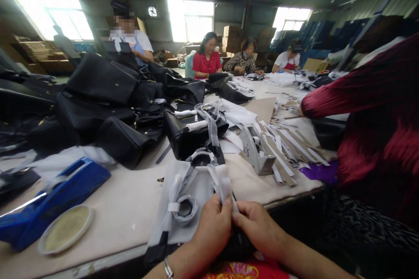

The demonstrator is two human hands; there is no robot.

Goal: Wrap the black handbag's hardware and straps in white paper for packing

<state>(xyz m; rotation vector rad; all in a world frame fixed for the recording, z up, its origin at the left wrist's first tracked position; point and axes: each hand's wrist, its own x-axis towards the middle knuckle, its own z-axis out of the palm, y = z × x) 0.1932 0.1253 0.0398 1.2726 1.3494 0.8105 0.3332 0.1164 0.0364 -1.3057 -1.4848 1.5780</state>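
A black bag (162, 244) lies at the table's front edge, its front covered by white wrapping (201, 183). On its left side a wrapped strap is bundled into a loop (186, 209) with a white band round it. My left hand (212, 222) pinches a white wrapped strip (224, 187) on the bag's right side. Close beside it, my right hand (258, 224) has thumb and fingers closed on the same strip's lower part. Parts of the strip are hidden by my fingers.
Left are a blue tape dispenser (75, 183), a round dish (67, 230) and piled black bags (101, 83). Ahead stand another bag (183, 130) and a grey dispenser (257, 150) beside cardboard strips (288, 152). A person's red-black sleeve (343, 91) reaches in right; several people work behind.
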